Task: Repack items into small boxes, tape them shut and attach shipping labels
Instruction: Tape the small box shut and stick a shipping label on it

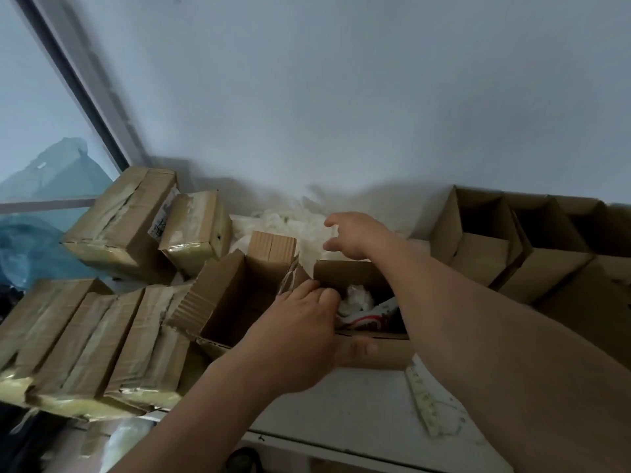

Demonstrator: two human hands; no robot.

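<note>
Hands at the open small box on the table.
My left hand [300,332] grips the near wall of the small box [358,353], fingers curled inside, thumb outside; my right hand [355,235], fingers loosely spread, hovers above white packing plastic [290,223] behind it.

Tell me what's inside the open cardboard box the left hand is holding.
The open brown cardboard box holds crumpled white padding and a red-and-white printed item. The left hand and right forearm hide the rest.

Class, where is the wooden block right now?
The wooden block stands centre-left in the head view, behind the empty open box, beside the white packing plastic.
</note>
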